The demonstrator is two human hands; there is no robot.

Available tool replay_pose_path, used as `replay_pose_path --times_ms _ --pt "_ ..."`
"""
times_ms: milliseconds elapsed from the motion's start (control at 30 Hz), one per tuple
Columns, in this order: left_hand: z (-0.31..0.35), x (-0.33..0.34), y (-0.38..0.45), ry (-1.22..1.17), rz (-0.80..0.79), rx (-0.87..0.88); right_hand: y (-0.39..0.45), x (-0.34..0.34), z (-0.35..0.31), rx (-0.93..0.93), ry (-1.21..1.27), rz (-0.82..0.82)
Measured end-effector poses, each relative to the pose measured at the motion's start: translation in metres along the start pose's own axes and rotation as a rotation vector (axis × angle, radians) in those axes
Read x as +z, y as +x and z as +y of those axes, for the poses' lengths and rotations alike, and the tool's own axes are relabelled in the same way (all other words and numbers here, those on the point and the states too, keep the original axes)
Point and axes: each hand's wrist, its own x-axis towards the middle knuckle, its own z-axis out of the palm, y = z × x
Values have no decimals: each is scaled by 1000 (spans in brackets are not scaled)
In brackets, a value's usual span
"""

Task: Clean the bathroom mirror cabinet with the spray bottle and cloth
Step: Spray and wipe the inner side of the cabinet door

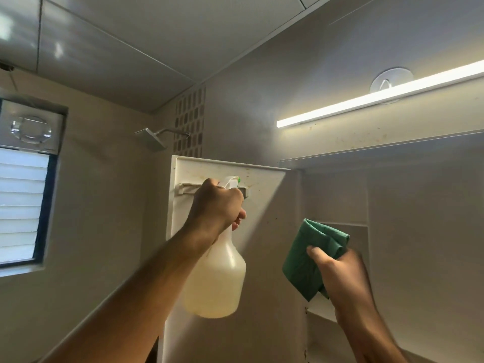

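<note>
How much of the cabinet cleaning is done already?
Done: the cabinet door is swung open, showing its inner side. In hand: the left hand grips the spray bottle, aimed at the door, and the right hand holds the green cloth, ready. Left: brownish spots still show near the door's top edge and rail, so wiping looks barely started.

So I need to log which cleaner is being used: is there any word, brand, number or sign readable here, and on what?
None can be read.
The spray bottle in the left hand is plain translucent plastic with no label showing.
The green cloth in the right hand carries no print.
The open cabinet door shows only stains.
</note>
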Motion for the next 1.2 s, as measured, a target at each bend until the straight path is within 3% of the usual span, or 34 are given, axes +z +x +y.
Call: replay_pose_path --times_ms 267,533,700,900,1200 --pt "7 33 5 6 -122 -35 16 -6 -8 -67 -42 113" --pt "15 3 8 16 -151 -9 66 42 -58 -585 -429 406" --pt "17 -31 -2 42 -137 11 103 98 -39 -566 -680 331" --pt "10 -58 -2 58 -98 -1 92 128 -44 -403 -666 304" --pt "0 -82 -1 34 -65 -63 51 163 -59 -628 -612 200"
